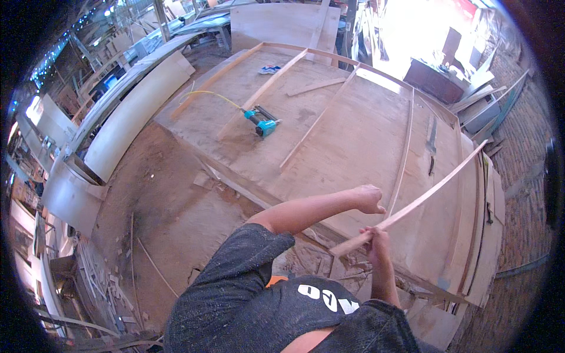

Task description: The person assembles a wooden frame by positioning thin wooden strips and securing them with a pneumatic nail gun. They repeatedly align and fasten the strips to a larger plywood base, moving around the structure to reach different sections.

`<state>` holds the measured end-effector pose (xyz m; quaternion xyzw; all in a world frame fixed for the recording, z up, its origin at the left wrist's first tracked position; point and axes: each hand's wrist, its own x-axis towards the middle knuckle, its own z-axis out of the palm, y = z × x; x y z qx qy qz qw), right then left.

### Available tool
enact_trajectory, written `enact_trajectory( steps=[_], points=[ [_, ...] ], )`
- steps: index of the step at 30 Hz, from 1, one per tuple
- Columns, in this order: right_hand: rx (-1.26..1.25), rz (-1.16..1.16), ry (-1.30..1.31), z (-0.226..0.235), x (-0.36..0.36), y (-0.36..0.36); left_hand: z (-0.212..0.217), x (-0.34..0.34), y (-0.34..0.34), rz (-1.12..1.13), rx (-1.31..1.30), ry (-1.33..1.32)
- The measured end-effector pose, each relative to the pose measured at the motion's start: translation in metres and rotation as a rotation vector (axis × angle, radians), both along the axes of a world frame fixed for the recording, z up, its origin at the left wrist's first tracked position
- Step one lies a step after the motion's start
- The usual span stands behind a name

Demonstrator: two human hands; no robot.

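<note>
My right hand [377, 242] is wrapped round a long pale wooden strip [425, 195] near its close end. The strip slants up and away to the right, over the large plywood panel [347, 159]. Just beyond, my left hand [367, 200] is curled closed above the panel; what its fingers hold, if anything, is hidden. Its fingertips are close to the near end of a thin wooden strip [406, 147] that runs away across the panel. A teal and black nail gun [262, 122] with a yellow hose lies on the panel to the left.
Wooden battens [321, 116] cross the panel, with a loose wood piece [316, 86] between two of them. A handsaw [432, 135] lies toward the right. Curved sheets [138, 117] stand at the left, and scrap wood [106, 288] litters the dusty floor. A dark box [434, 80] stands behind.
</note>
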<state>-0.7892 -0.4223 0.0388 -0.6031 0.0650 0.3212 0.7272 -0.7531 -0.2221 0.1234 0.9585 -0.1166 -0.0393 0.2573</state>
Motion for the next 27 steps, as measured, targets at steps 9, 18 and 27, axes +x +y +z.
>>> enact_trajectory(
  steps=[9,18,27],
  points=[
    [0.14,0.223,-0.134,-0.006,-0.077,0.103,-0.003,-0.006,-0.023,0.138,-0.127,0.519],
    [-0.117,0.685,-0.136,-0.007,-0.069,0.043,-0.082,-0.017,-0.051,0.367,-0.1,0.313],
    [-0.427,0.262,-0.24,-0.051,0.07,-0.159,0.017,-0.12,-0.037,0.457,-0.528,0.569]
  ],
)
